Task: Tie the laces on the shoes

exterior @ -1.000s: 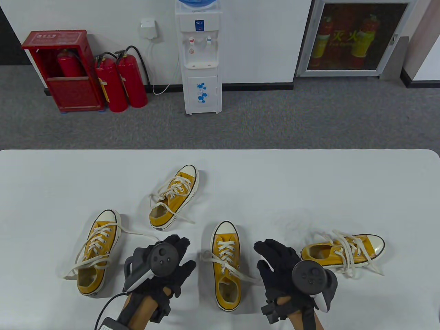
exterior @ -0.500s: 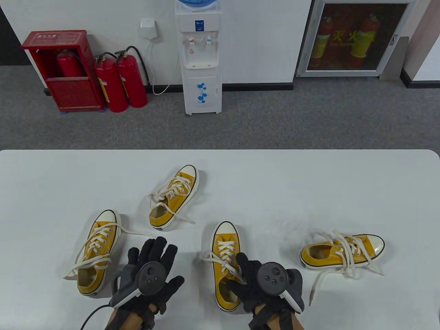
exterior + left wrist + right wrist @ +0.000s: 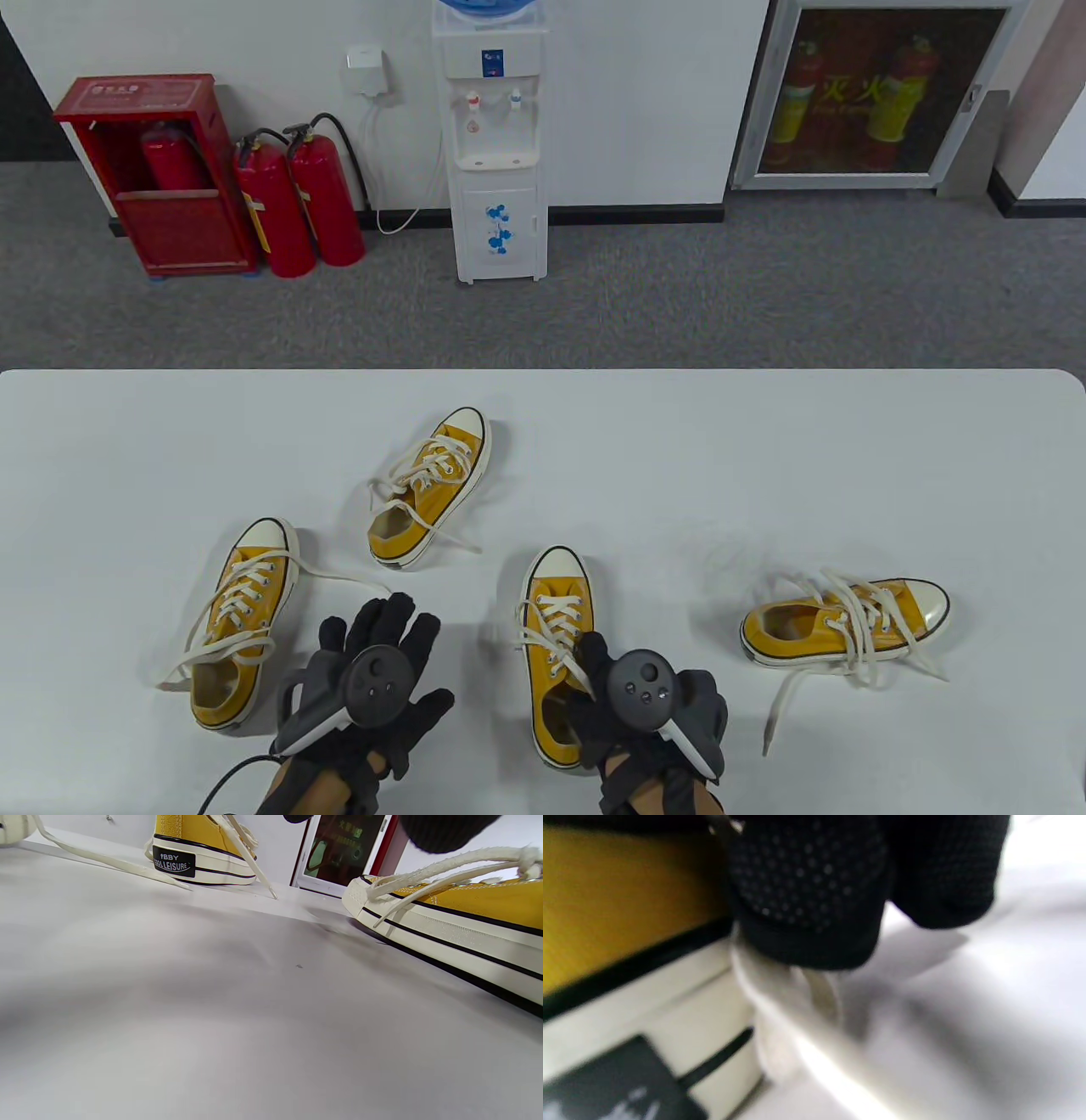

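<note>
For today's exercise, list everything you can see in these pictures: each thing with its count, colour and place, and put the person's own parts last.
Shoes: four, yellow with white laces, near half of the table.
Table: one, white, foreground.
Water dispenser: one, white, at the far wall.
Fire extinguishers: two, red, on the floor left of the dispenser.
Cabinet: one, red, far left, another extinguisher inside.
Left hand: black glove, fingers spread, between two shoes.
Right hand: black glove, on the centre shoe's heel end.

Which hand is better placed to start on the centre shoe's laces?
Right. The right hand already lies over the centre shoe, its fingers by the loose lace. The left hand is spread flat over bare table between shoes, touching no lace.
</note>
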{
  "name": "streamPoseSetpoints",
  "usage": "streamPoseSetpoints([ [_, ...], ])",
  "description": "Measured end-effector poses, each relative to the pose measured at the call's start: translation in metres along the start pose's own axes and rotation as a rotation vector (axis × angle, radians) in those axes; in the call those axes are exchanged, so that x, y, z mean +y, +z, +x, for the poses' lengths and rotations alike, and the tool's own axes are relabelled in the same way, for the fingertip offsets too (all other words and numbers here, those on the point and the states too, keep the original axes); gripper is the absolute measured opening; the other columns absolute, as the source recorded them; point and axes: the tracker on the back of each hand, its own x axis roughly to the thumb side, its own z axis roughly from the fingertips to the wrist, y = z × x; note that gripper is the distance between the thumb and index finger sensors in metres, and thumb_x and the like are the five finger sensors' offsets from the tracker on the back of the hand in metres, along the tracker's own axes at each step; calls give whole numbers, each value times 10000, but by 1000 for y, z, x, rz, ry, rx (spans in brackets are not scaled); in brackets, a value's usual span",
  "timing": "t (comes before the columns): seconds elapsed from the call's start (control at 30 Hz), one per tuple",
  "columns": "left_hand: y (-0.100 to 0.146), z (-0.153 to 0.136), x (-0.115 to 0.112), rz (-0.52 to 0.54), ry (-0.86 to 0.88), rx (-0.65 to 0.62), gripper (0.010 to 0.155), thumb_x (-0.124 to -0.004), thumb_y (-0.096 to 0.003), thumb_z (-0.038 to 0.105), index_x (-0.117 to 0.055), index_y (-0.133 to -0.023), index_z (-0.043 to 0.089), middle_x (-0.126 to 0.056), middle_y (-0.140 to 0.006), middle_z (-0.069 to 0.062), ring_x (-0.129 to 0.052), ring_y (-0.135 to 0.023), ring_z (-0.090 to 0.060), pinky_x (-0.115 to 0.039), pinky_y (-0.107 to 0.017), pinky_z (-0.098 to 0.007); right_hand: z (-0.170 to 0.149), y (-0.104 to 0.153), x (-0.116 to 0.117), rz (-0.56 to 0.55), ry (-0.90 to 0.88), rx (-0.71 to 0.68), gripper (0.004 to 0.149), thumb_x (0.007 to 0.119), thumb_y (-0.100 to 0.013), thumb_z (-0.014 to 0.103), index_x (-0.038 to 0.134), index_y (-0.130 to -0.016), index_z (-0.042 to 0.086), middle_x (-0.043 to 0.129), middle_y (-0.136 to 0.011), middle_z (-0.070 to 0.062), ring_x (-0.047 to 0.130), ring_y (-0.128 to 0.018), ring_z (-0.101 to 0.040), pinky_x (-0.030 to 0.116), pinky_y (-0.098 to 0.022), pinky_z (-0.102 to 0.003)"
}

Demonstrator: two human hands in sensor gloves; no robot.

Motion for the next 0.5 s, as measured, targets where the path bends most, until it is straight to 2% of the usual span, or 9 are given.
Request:
streamPoseSetpoints([
  [0.2,0,0,-2,-8,1,-4,860,-653,-473,655,-275,-1150,282,-96,-1236,-100,-166,-1155,-471,-103,-702,-788,1,2,-1,-54,4,-11,593,821,-440,343,684,-963,99,943,-668,-88,1023,-165,-30,903,-335,-386],
  [0.5,1,0,-1,3,10,1,857,-653,-474,652,-281,-1149,278,-100,-1232,-133,-175,-1151,-476,-105,-698,-791,14,5,-15,-116,79,-64,531,828,-436,296,763,-935,127,973,-630,-113,1009,-112,-56,906,-327,-381],
])
